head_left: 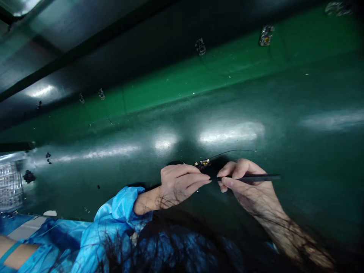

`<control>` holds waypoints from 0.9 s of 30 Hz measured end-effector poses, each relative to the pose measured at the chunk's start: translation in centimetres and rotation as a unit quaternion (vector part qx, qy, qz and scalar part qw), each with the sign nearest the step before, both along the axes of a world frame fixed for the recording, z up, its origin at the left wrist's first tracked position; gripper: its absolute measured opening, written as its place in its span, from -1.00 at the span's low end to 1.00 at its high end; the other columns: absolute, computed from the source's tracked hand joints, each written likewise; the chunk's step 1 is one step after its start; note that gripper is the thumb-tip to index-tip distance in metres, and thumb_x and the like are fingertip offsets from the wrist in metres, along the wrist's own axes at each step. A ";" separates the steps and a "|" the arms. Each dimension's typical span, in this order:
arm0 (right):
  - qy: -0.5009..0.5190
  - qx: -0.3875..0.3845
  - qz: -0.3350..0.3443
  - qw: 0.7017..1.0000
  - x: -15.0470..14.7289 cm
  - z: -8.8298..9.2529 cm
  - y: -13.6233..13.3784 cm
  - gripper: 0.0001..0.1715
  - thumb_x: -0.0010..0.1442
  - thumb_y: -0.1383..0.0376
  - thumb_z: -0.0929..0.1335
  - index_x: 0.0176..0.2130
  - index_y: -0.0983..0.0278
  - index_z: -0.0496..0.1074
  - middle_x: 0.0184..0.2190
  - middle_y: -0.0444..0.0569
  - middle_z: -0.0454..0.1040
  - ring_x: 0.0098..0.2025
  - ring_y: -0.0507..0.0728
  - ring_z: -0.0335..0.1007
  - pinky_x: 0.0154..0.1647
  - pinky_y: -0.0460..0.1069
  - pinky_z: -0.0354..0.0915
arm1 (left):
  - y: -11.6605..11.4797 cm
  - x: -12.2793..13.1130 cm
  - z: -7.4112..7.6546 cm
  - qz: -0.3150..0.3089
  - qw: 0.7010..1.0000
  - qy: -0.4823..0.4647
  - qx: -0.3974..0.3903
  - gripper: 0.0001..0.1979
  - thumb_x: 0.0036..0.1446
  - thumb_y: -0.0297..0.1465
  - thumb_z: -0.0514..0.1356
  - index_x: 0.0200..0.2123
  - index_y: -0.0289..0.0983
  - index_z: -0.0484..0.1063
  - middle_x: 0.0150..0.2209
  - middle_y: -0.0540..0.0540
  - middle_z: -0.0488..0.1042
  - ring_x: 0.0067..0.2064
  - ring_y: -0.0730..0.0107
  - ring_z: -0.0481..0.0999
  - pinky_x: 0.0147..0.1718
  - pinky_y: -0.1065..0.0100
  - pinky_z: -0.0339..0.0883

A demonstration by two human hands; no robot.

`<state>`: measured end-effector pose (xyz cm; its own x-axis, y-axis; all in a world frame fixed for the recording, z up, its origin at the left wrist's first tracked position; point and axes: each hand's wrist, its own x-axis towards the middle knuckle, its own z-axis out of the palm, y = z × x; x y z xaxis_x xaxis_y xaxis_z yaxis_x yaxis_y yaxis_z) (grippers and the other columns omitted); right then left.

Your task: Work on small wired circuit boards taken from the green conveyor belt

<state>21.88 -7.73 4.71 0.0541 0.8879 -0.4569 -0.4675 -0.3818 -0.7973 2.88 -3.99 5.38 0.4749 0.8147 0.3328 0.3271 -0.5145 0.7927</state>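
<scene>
My right hand (247, 182) is closed on a thin black pen-like tool (264, 178), whose tip points left toward my other hand. My left hand (184, 182) has its fingers pressed together beside that tip; whatever they pinch is too small to make out. Just above the left fingertips is a small circuit board (204, 163) with a gold-coloured patch. A thin dark wire (236, 150) curves from it to the right over the green mat.
Several small modules, one at the upper right (266, 36), sit along the bright green strip (159, 87). At the left are black parts (29, 176) and a clear tray (10, 185). Another person's forearm (17, 252) shows at the lower left.
</scene>
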 end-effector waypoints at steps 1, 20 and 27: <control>0.000 0.003 -0.002 1.000 0.0 0.0 0.0 -0.68 -0.18 0.26 0.52 -0.56 0.23 0.30 -0.49 -0.22 0.48 -0.62 -0.08 0.41 -0.62 -0.15 0.39 | 0.0 0.0 0.0 0.001 1.000 0.003 0.002 -0.95 0.23 -0.41 0.30 -0.29 -0.25 0.57 -0.38 -0.02 0.64 -0.43 0.48 0.61 -0.43 0.46 0.51; -0.068 0.013 -0.010 0.998 0.1 -0.1 -0.6 -0.68 -0.18 0.27 0.52 -0.57 0.24 0.30 -0.48 -0.19 0.47 -0.57 -0.03 0.46 -0.65 -0.12 0.42 | 0.3 -0.4 0.5 -0.021 0.998 0.056 0.037 -0.86 0.32 -0.37 0.22 -0.25 -0.25 0.57 -0.35 0.01 0.65 -0.44 0.55 0.59 -0.45 0.46 0.42; -0.071 0.016 -0.014 0.997 0.1 -0.1 -0.5 -0.68 -0.19 0.27 0.52 -0.57 0.22 0.31 -0.48 -0.20 0.47 -0.58 -0.02 0.45 -0.65 -0.10 0.42 | 0.2 0.0 0.6 0.010 0.997 0.053 0.058 -0.75 0.37 -0.31 0.16 -0.31 -0.23 0.57 -0.40 0.07 0.63 -0.49 0.62 0.55 -0.48 0.49 0.37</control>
